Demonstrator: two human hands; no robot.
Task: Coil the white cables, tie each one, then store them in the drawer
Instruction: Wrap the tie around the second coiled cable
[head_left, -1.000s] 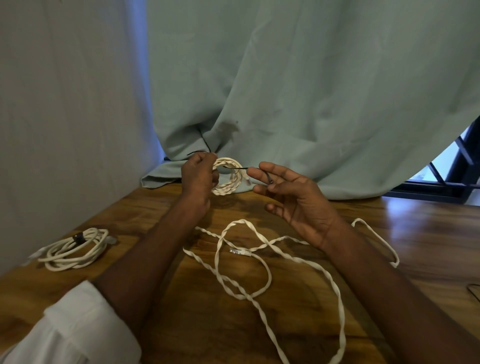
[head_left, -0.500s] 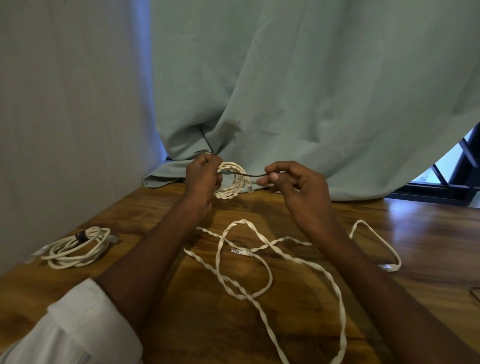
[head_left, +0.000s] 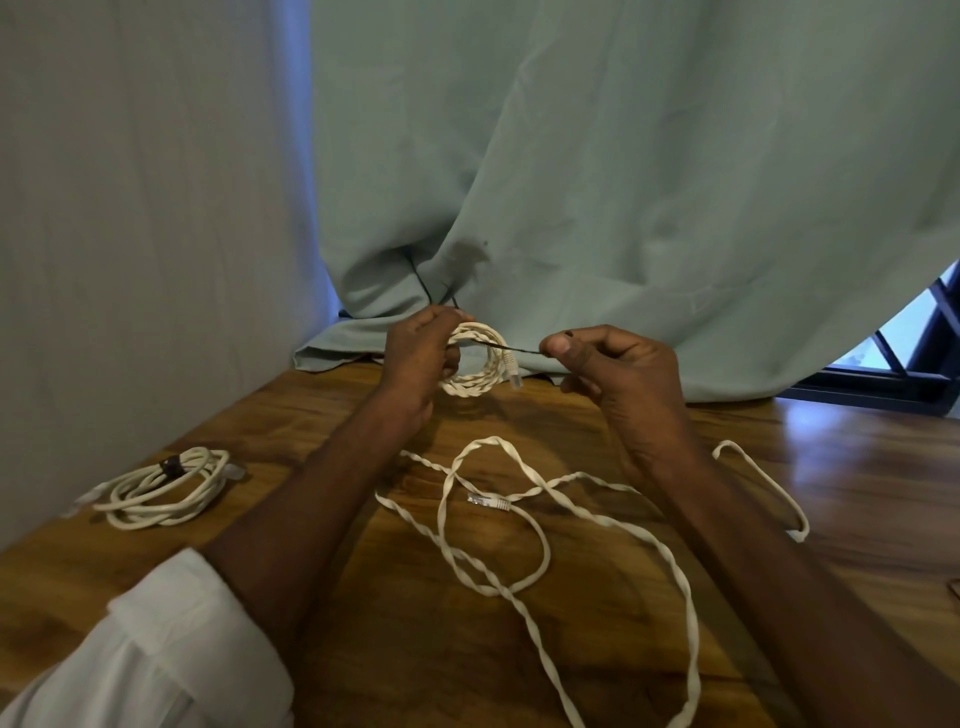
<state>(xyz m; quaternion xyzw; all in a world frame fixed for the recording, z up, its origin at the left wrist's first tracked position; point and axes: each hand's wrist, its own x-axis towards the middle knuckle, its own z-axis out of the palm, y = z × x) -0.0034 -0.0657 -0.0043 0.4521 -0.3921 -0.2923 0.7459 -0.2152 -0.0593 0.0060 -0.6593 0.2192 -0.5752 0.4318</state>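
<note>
While the left hand (head_left: 418, 358) grips the small twisted white cable coil (head_left: 478, 358) above the wooden desk (head_left: 857, 467), the right hand (head_left: 608, 369) pinches a thin black tie (head_left: 511, 348); pulled slack, it could slip and let the loops spring apart
</note>
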